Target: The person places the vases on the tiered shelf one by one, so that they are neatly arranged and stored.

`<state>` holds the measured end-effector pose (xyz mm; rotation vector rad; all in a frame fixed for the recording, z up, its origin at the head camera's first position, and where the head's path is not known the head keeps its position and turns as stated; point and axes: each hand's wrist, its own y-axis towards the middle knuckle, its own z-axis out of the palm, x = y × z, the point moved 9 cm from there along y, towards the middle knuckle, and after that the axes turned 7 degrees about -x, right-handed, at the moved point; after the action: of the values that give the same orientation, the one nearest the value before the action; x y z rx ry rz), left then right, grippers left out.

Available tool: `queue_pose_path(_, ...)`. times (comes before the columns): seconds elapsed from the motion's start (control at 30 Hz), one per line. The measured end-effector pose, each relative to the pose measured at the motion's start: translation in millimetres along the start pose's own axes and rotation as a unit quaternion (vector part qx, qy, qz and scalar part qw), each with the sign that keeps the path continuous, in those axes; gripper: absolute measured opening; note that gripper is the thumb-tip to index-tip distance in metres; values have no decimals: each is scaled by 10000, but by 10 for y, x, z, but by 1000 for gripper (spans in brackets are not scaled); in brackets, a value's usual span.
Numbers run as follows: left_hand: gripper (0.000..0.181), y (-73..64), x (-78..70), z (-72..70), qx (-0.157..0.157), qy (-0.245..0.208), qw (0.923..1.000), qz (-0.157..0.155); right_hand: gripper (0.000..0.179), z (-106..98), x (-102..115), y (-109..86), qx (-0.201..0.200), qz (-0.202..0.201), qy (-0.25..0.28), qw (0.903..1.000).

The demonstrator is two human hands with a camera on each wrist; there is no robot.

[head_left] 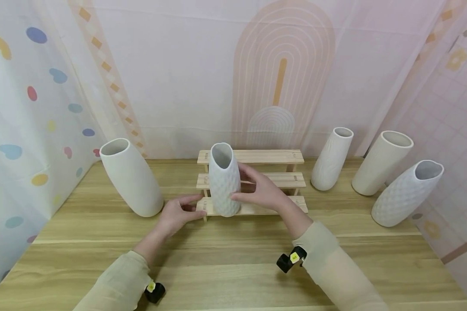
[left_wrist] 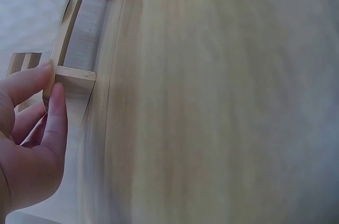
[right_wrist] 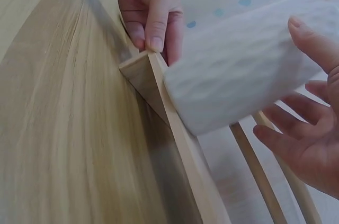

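A white textured vase (head_left: 224,185) stands upright at the left part of the lowest step of a small wooden tiered rack (head_left: 270,207). My right hand (head_left: 260,190) is round its right side, the thumb over its front and the fingers curved behind; how firmly they press cannot be told. In the right wrist view the vase's base (right_wrist: 190,113) meets the step's board. My left hand (head_left: 177,214) pinches the left end of that lowest step. The left wrist view shows the thumb and fingers of this hand (left_wrist: 34,150) on the board's end.
A tall smooth white vase (head_left: 132,177) stands left of the rack. On the right are a slim white vase (head_left: 331,164), a cylindrical one (head_left: 381,166) and a dimpled one (head_left: 404,198). All stand on a wooden table (head_left: 225,268) before a patterned curtain (head_left: 179,77).
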<state>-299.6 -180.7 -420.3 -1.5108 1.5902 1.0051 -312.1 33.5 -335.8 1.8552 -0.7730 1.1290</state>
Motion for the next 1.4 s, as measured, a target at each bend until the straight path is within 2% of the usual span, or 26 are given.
queue_pose_path(0.17,59,3,24,6,11,-82,10000,-14,84,-175,-28,-212,-12,-51,-88,9999)
queue_pose_path(0.37,59,3,14,20,14,-53,10000,-9,81,-469,-67,-573,-176,37,-445,9988)
queue_pose_path(0.47,59,0,0,19,9,-64,10000,2,79,-640,-75,-761,-316,-70,-482,9983)
queue_pose_path(0.67,58,-6,-35,17,-7,-160,9999,40,77,-1026,-73,-1147,-696,-541,-638,9941)
queue_pose_path(0.93,58,1,10,7,-33,-23,10000,-52,75,-1537,39,-1609,-1317,-600,-1011,9843)
queue_pose_path(1.17,58,7,26,11,-25,-45,9999,-112,74,-1965,140,-1963,-1851,-474,-1142,9749)
queue_pose_path(1.33,58,3,5,12,-21,-11,9999,-135,70,-2242,163,-2226,-2152,18,-1469,9655)
queue_pose_path(1.4,59,-5,-6,9,-18,11,9999,-156,70,-2324,163,-2316,-2152,149,-1348,9671)
